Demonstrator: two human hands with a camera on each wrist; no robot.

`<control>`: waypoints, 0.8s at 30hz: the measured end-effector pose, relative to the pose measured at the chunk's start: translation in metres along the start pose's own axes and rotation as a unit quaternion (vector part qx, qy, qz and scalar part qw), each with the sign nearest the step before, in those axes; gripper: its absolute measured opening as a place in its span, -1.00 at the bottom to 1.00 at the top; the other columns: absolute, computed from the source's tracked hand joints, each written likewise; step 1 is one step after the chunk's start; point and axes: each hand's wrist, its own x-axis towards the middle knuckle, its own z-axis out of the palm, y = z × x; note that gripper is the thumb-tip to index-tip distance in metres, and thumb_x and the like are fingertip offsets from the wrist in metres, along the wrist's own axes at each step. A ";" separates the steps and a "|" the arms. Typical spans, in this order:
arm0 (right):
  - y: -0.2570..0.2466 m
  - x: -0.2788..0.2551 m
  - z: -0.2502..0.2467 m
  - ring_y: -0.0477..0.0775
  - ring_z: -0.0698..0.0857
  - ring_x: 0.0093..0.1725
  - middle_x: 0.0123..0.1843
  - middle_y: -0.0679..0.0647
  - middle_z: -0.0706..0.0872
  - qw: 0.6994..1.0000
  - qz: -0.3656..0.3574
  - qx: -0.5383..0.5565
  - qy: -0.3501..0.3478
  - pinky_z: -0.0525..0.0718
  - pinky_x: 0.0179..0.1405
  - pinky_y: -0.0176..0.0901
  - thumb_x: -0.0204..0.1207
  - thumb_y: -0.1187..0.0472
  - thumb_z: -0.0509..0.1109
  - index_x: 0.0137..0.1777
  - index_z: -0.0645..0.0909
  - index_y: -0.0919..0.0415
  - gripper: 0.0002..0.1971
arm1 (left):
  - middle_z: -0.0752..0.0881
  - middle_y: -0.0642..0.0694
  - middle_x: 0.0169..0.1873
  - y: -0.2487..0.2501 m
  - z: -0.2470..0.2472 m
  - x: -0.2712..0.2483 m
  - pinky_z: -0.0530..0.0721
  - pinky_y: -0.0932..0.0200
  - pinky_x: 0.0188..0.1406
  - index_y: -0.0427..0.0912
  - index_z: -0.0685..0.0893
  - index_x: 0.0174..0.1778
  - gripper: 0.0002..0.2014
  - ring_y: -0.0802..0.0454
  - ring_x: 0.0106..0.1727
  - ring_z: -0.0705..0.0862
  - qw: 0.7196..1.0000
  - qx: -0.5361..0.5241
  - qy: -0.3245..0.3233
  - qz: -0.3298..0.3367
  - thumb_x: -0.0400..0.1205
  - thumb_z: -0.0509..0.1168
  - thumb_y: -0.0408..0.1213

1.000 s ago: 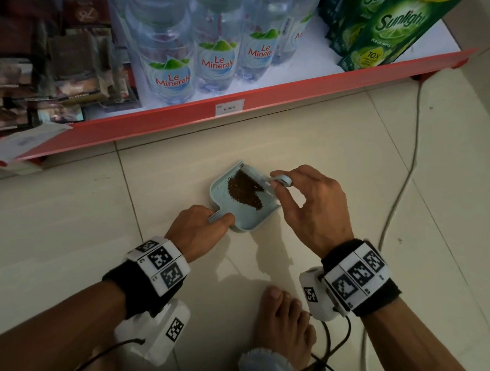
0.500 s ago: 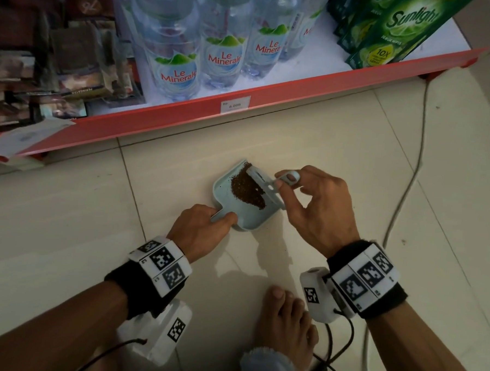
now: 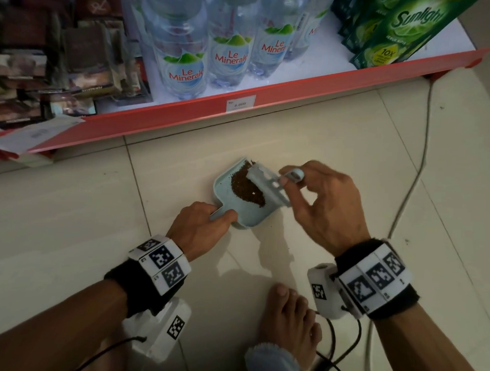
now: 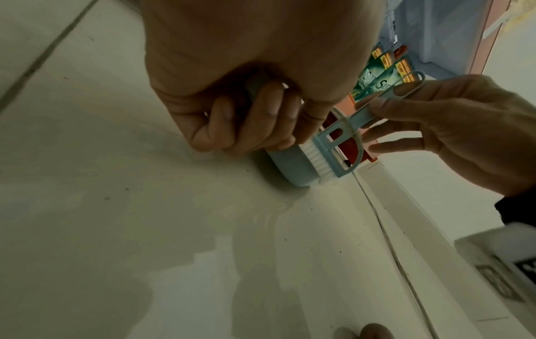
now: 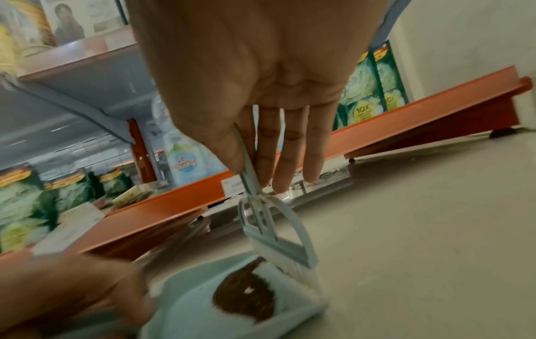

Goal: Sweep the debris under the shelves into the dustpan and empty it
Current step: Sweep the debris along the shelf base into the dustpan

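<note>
A small pale-blue dustpan (image 3: 223,190) lies on the tiled floor in front of the red shelf, with a heap of dark brown debris (image 3: 246,187) inside it. My left hand (image 3: 199,228) grips the dustpan's short handle (image 3: 221,212) at the near left; in the left wrist view its fingers (image 4: 272,114) curl round the dustpan (image 4: 290,165). My right hand (image 3: 319,206) pinches the thin handle of a pale-blue hand brush (image 3: 269,183), whose bristles rest on the dustpan's right edge beside the debris (image 5: 246,295). The brush (image 5: 275,243) and the dustpan (image 5: 185,307) fill the lower right wrist view.
The red bottom shelf (image 3: 271,93) carries water bottles (image 3: 184,66), green detergent packs (image 3: 394,31) and dark packets (image 3: 46,61). A grey cable (image 3: 421,155) runs across the floor at the right. My bare foot (image 3: 287,323) stands just behind the hands. Fine specks dot the tiles (image 4: 290,238).
The brush has swept further along the dustpan's right edge toward the far corner, and my right hand has lifted a little. The left hand still holds the dustpan's handle.
</note>
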 end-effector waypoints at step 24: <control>0.053 0.029 -0.023 0.09 0.82 0.04 0.14 0.08 0.82 0.993 -0.103 0.033 -0.045 0.79 0.04 0.07 0.63 0.29 0.41 0.21 0.78 0.20 -0.79 | 0.48 0.00 -0.57 -0.035 -0.017 -0.039 0.44 0.10 -0.32 -0.14 0.53 -0.47 -0.63 0.01 -0.44 0.46 0.999 -0.036 0.037 -0.003 0.48 0.30 0.08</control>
